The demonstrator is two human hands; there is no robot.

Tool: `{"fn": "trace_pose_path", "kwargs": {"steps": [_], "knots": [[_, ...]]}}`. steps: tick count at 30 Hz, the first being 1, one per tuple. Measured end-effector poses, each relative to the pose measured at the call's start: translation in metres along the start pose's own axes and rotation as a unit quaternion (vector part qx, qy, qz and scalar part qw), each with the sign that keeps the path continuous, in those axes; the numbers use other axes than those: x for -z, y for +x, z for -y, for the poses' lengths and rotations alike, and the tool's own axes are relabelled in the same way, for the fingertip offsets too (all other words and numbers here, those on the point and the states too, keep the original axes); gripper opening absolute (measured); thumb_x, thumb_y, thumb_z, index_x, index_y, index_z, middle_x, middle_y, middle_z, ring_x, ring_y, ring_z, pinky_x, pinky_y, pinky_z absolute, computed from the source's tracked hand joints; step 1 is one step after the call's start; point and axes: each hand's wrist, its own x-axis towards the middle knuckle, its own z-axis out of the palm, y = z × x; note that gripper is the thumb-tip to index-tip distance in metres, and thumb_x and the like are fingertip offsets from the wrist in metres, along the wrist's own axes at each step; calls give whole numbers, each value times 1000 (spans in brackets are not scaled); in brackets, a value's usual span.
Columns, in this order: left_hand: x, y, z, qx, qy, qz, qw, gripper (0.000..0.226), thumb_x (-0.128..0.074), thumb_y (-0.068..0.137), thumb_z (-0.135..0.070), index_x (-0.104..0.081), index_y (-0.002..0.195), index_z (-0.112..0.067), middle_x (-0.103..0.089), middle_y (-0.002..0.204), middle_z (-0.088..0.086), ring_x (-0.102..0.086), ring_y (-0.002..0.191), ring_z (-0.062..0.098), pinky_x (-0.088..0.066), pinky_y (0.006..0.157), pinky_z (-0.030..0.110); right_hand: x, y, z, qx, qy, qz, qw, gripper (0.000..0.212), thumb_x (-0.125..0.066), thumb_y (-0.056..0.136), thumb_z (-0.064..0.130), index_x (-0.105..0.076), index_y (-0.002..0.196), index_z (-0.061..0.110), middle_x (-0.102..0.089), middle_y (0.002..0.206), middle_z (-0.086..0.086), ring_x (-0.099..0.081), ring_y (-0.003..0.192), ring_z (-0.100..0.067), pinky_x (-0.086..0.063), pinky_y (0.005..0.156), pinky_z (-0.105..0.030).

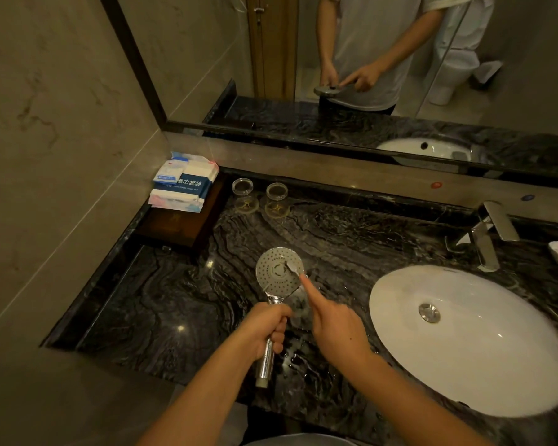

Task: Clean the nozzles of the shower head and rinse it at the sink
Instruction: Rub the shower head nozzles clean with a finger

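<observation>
My left hand grips the shower head by its handle, face up over the bench, left of the sink. Right hand: fingers curled around a small brush, forefinger extended. Risk: wet chrome handle twisting loose under brush pressure.

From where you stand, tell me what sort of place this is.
Probably a hotel bathroom: a marble counter with a sunken sink, a wall mirror, and packaged towels beside two glasses.
</observation>
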Motion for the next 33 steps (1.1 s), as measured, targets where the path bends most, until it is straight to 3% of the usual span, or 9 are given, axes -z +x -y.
{"fn": "trace_pose_path", "kwargs": {"steps": [17, 27, 33], "knots": [[1, 3, -1, 1, -12, -11, 1000, 32, -59, 89, -10, -45, 61, -16, -30, 46, -2, -24, 34, 11, -25, 39, 18, -10, -7, 5, -8, 23, 7, 1000, 86, -42, 100, 22, 20, 139, 67, -63, 75, -5, -61, 66, -28, -51, 61, -42], [-4, 2, 2, 0, -3, -15, 1000, 30, -60, 89, -12, -47, 63, -15, -34, 46, -2, -27, 34, 11, -26, 39, 20, 4, 19, 21, -12, -1, -2, 1000, 73, -38, 102, 22, 6, 151, 54, -48, 75, 1, -47, 62, -20, -40, 58, -36], [2, 3, -5, -10, -28, -13, 999, 32, -62, 90, -11, -47, 63, -15, -34, 45, -2, -28, 34, 11, -28, 37, 20, -10, -8, 11, -10, 1, 24, 1000, 82, -41, 101, 23, 21, 140, 60, -64, 83, -2, -62, 70, -23, -49, 62, -37]]}}
